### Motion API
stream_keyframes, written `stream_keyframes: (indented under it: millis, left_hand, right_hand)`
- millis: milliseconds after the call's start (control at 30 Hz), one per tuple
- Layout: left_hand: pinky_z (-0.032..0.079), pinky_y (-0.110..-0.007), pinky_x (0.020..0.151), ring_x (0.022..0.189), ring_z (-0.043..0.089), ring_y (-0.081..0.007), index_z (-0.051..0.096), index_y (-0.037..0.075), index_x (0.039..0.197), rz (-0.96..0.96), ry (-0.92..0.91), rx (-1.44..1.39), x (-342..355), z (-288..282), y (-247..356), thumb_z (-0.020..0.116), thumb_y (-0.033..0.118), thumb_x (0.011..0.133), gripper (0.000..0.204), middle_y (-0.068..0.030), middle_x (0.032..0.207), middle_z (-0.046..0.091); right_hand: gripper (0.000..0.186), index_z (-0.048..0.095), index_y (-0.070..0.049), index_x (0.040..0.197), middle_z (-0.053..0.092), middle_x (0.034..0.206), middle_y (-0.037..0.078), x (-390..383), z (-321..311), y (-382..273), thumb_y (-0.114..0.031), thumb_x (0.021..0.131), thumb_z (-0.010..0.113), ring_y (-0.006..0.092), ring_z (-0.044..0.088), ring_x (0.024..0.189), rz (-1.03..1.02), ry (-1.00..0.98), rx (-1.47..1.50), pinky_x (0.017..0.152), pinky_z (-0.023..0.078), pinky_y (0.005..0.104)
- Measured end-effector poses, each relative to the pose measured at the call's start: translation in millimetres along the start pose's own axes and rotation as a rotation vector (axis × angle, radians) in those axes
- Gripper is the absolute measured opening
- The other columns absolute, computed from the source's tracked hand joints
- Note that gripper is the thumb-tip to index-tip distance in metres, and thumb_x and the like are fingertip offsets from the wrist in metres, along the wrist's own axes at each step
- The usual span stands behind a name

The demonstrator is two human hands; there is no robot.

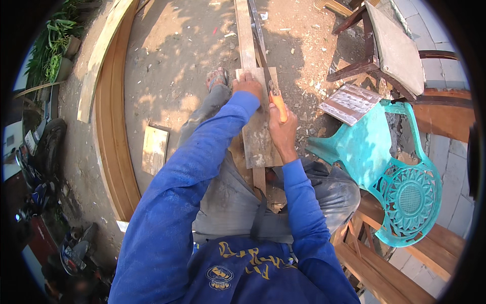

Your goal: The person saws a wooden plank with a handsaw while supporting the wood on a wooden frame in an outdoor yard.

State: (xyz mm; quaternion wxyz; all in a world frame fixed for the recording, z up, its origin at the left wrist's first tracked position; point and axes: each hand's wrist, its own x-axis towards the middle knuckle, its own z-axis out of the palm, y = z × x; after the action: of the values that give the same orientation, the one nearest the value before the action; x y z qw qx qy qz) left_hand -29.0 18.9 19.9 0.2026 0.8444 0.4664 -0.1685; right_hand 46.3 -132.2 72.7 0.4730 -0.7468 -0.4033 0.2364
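My right hand (283, 133) is closed around the orange handle (278, 104) of a handsaw. The saw's dark blade (262, 58) points away from me, along the right part of a short, weathered wooden board (260, 144). My left hand (248, 85) bears down on the far end of that board, fingers close together, holding it; the fingertips are partly hard to see. Under the board runs a long, narrow timber (245, 35), showing beyond its far end and again at its near end between my legs.
Long brown timbers (114, 126) lie at left, with a small board offcut (155, 150) nearby. At right are a tipped green plastic chair (362, 144), a striped panel (350, 104) and a wooden chair (392, 50). Wooden beams (385, 273) stand at lower right; motorcycles (48, 147) at far left.
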Motion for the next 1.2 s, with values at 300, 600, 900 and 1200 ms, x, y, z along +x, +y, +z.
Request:
stream_keyframes:
  millis: [300, 600, 900, 1200]
  left_hand:
    - [0.036, -0.052, 0.125, 0.157, 0.027, -0.0492, 0.044, -0.008, 0.155, 0.045, -0.031, 0.078, -14.2, -16.6, 7.7, 0.104, 0.022, 0.058, 0.118, -0.0326, 0.171, 0.02]
    - [0.038, -0.049, 0.125, 0.155, 0.029, -0.0512, 0.024, -0.012, 0.16, 0.038, -0.067, 0.101, -15.4, -7.2, -3.0, 0.106, 0.031, 0.054, 0.141, -0.0372, 0.168, 0.021]
    - [0.035, -0.047, 0.127, 0.156, 0.027, -0.049, 0.025, -0.013, 0.16, 0.025, -0.033, 0.105, -3.2, -2.3, 19.1, 0.105, 0.03, 0.055, 0.138, -0.0359, 0.167, 0.022]
    - [0.036, -0.05, 0.126, 0.157, 0.027, -0.049, 0.032, -0.001, 0.163, 0.087, -0.013, 0.117, -6.6, -7.0, 10.4, 0.098, 0.022, 0.068, 0.118, -0.0235, 0.173, 0.024]
  right_hand:
    - [0.038, 0.072, 0.007, 0.094, 0.07, 0.075, 0.026, 12.5, -0.7, -13.4, -0.03, 0.096, 0.067, 0.0386, 0.073, 0.075, 0.129, -0.088, 0.012, 0.069, 0.052, 0.0487]
    - [0.024, 0.068, 0.006, 0.097, 0.063, 0.073, 0.024, -142.6, -85.4, -70.0, -0.017, 0.098, 0.064, 0.0412, 0.065, 0.067, 0.262, -0.149, -0.035, 0.065, 0.049, 0.0467]
    - [0.036, 0.068, 0.007, 0.085, 0.059, 0.062, 0.019, -17.2, -21.0, -13.5, -0.026, 0.099, 0.063, 0.0248, 0.055, 0.054, 0.181, 0.04, 0.093, 0.059, 0.045, 0.0449]
    - [0.034, 0.073, 0.007, 0.087, 0.067, 0.068, 0.025, -5.0, 2.1, -6.6, -0.025, 0.096, 0.064, 0.0357, 0.071, 0.065, 0.043, 0.089, -0.018, 0.064, 0.052, 0.0481]
